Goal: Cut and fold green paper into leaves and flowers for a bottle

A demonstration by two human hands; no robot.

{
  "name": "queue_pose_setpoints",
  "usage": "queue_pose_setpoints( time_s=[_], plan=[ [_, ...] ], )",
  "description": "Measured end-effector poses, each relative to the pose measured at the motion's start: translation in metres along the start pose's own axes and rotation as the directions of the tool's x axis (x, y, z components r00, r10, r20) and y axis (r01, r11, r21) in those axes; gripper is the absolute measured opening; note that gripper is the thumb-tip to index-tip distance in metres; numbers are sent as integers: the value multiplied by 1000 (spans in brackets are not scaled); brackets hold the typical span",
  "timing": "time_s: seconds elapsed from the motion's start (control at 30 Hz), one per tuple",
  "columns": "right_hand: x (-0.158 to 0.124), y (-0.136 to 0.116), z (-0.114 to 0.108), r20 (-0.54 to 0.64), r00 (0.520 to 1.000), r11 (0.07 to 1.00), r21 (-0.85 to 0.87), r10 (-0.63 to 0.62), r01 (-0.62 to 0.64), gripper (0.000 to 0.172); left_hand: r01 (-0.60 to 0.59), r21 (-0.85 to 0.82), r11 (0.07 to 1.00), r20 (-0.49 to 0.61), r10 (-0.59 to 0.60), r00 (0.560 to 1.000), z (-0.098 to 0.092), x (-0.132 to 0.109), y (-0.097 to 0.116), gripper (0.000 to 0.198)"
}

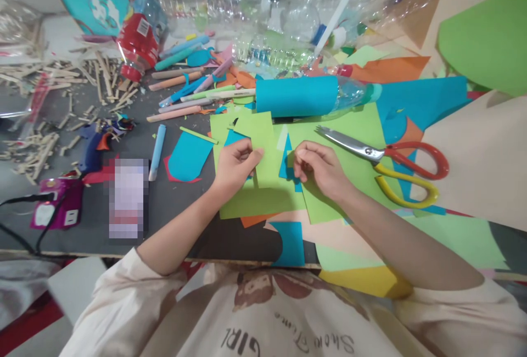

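Note:
My left hand [235, 163] pinches the left edge of a light green paper piece [263, 148] that lies on larger green sheets. My right hand [319, 166] is closed in a pinch on a small green scrap [290, 157] just right of that piece, over a blue paper cutout [286, 167]. The two hands are a few centimetres apart, above the middle of the dark table [173, 208].
Red-and-yellow scissors [391, 162] lie open to the right. A plastic bottle wrapped in blue paper [298, 95] lies behind the hands, with markers [193, 93], clear bottles and wooden sticks [45, 143] farther back and left. A glue gun [93, 143] sits left. Coloured paper covers the right.

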State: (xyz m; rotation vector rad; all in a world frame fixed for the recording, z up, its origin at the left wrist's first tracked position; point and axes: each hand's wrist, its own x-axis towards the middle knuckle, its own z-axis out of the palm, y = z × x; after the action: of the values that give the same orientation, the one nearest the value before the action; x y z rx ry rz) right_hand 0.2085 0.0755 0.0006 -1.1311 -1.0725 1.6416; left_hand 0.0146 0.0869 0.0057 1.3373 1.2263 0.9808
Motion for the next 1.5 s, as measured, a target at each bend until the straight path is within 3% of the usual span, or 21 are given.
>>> queue_pose_setpoints(
  time_s=[0.17, 0.47, 0.6, 0.77, 1.0, 1.13, 1.23, 1.33, 1.5],
  plan=[
    [-3, 1, 1, -19, 1000, 999, -33, -15, 15, 48, 8, 0, 1000, 17, -8, 1000, 3, -3, -2, 40],
    [-1, 7, 6, -66, 992, 989, -101, -111, 104, 14, -4, 100, 995, 60, -2, 998, 7, -5, -1, 48],
    [-2, 7, 6, -55, 985, 985, -59, -165, 161, 10, -30, 130, 991, 82, 19, 996, 8, -6, 0, 55],
    [-1, 8, 7, -74, 988, 991, -17, -136, 135, 22, 2, 94, 996, 93, -11, 996, 8, -6, 1, 53],
    [-1, 10, 8, -104, 963, 953, -206, -247, 222, 41, 1, 90, 996, 92, -9, 996, 9, -6, -1, 52],
    [-6, 6, 9, -51, 966, 931, -283, -254, 230, 21, -71, 169, 983, 110, 53, 993, 10, -7, -1, 52],
    [-10, 2, 11, 53, 980, 912, -359, -190, 196, 33, -130, 239, 962, 142, 98, 985, 11, -8, -1, 51],
    [-11, 1, 13, 60, 989, 916, -372, -137, 150, 45, -149, 267, 952, 180, 103, 978, 12, -9, -2, 50],
    [-9, 5, 11, 64, 988, 911, -382, -143, 156, 39, -140, 225, 964, 199, 95, 975, 11, -9, -2, 47]
  ],
)
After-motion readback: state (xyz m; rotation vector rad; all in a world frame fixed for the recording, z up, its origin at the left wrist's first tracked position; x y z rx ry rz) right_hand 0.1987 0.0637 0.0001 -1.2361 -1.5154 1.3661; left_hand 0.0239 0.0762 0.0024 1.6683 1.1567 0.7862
